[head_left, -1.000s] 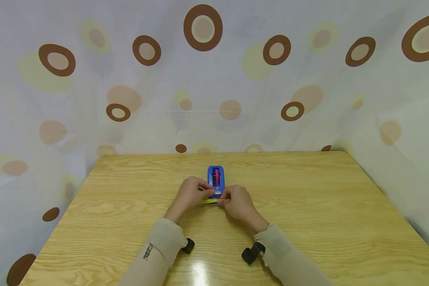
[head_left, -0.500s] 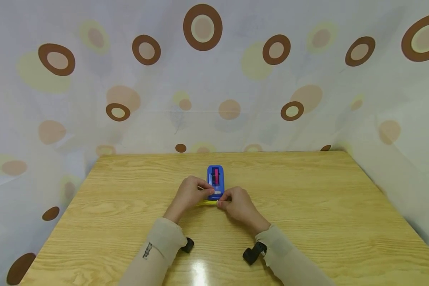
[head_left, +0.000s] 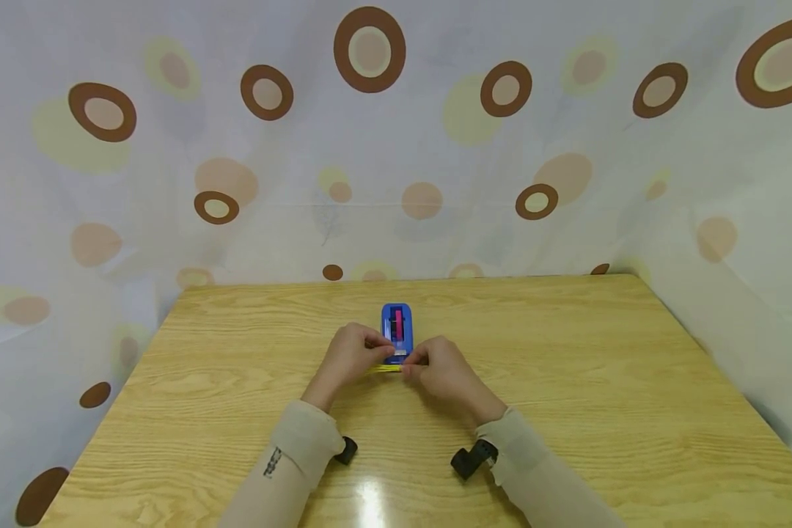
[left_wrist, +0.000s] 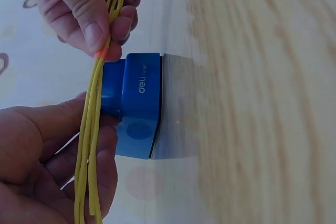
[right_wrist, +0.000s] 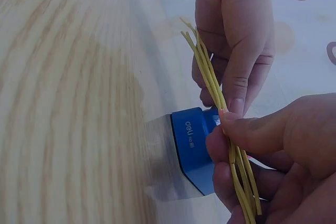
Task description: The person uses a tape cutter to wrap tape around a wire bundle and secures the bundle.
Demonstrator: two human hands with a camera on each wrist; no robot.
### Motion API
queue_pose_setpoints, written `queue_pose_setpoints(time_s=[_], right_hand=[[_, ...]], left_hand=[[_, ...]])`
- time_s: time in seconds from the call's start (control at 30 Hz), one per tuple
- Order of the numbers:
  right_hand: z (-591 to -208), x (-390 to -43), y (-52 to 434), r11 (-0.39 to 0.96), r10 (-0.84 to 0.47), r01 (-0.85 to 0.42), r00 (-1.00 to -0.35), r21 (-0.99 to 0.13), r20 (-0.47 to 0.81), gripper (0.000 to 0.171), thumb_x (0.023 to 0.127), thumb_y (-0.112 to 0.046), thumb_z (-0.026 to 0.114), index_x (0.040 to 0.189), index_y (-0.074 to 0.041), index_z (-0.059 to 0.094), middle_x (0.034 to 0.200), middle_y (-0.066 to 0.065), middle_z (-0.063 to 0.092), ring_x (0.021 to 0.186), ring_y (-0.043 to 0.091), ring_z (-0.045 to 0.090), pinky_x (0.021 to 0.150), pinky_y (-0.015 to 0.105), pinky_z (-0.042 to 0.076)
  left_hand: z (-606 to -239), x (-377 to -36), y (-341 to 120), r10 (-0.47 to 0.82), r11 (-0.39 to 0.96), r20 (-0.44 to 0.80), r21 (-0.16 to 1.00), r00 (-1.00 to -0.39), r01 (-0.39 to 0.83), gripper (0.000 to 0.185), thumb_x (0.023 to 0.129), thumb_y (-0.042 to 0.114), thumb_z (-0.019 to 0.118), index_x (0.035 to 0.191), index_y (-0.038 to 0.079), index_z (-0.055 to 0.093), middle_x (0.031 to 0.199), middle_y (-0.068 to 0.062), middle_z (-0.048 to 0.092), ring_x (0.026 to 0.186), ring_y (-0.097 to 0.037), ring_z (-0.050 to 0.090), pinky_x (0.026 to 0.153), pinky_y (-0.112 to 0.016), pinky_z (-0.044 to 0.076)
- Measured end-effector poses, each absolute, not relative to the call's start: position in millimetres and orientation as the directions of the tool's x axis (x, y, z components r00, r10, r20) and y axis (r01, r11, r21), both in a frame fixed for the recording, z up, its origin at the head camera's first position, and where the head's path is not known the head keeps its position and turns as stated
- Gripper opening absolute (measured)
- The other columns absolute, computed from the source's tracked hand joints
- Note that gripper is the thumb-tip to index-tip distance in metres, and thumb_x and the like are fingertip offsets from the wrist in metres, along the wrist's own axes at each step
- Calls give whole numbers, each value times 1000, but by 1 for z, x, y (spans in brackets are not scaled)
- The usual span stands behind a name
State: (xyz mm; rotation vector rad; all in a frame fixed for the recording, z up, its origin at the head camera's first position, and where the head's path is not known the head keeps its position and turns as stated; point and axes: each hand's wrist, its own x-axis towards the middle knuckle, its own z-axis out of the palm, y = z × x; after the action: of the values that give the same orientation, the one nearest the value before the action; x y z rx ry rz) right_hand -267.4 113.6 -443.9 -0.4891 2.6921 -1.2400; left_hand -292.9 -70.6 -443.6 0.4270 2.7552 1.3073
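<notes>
A blue tape dispenser (head_left: 406, 339) with a pink roll stands at mid-table, its narrow front end toward me. My left hand (head_left: 351, 353) grips at this front end, thumb and fingertips close by the cutter. Just in front of the dispenser my right hand (head_left: 438, 365) pinches a bundle of thin yellow strands (left_wrist: 90, 135) between thumb and fingers. A small pinkish-orange patch shows on the bundle at the right thumb tip. The strands run crosswise past the left hand, and in the left wrist view they hide part of its fingertips.
The wood-grained table (head_left: 567, 352) reaches back to a patterned cloth (head_left: 290, 161) with brown rings. Dark wrist cameras hang below both cuffs, the left one (head_left: 346, 450) and the right one (head_left: 473, 460), near the table surface.
My right hand lifts slightly away from me with the strands, back up against the dispenser's front end, after dipping a little nearer. My left hand keeps its place at the dispenser.
</notes>
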Motion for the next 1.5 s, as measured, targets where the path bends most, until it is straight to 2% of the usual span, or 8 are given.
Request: queue_pose_setpoints(time_s=[0.33,0.47,0.67,0.93,1.17,1.5], right_hand=[[-435,-267,114,619,-330,-230,-944,-751,17,11,84,-13,66,76,-8,72,72,-2,64,67,13,53,60,29,45],[-432,-268,115,620,-321,-236,-946,-748,33,12,84,-17,66,77,-9,72,72,-6,63,70,11,55,64,29,47],[-422,-266,117,614,-312,-260,-947,-745,73,11,84,-18,67,78,-10,72,73,-9,63,74,10,57,71,33,48],[-407,-260,117,606,-281,-262,-954,-751,107,7,82,-20,68,77,-17,72,74,-11,63,75,9,58,70,33,48],[-398,-254,119,582,-294,-306,-943,-753,156,5,83,-18,68,79,-17,71,76,-11,63,76,8,58,70,33,49],[-385,-246,118,583,-279,-309,-945,-751,172,5,82,-18,68,79,-16,71,77,-10,63,80,10,59,70,32,50]], left_hand=[[-435,-290,-71,274,611,78,755,-958,237,9,82,23,69,82,17,74,77,9,65,75,-8,59,66,-26,49],[-429,-287,-71,275,602,93,759,-957,247,10,82,25,68,82,17,74,78,10,65,76,-8,59,67,-27,49],[-417,-281,-71,299,591,92,764,-950,260,16,84,25,66,86,12,74,78,9,66,76,-8,60,67,-28,49],[-405,-275,-71,341,587,84,759,-936,281,22,87,32,61,74,18,72,68,1,62,58,-13,47,51,-26,40],[-396,-268,-72,366,571,74,769,-928,287,18,86,38,61,83,24,73,77,12,64,70,-10,58,62,-29,48],[-378,-256,-73,409,548,69,778,-910,305,18,86,33,63,88,19,73,82,5,66,70,-11,58,63,-29,48]])
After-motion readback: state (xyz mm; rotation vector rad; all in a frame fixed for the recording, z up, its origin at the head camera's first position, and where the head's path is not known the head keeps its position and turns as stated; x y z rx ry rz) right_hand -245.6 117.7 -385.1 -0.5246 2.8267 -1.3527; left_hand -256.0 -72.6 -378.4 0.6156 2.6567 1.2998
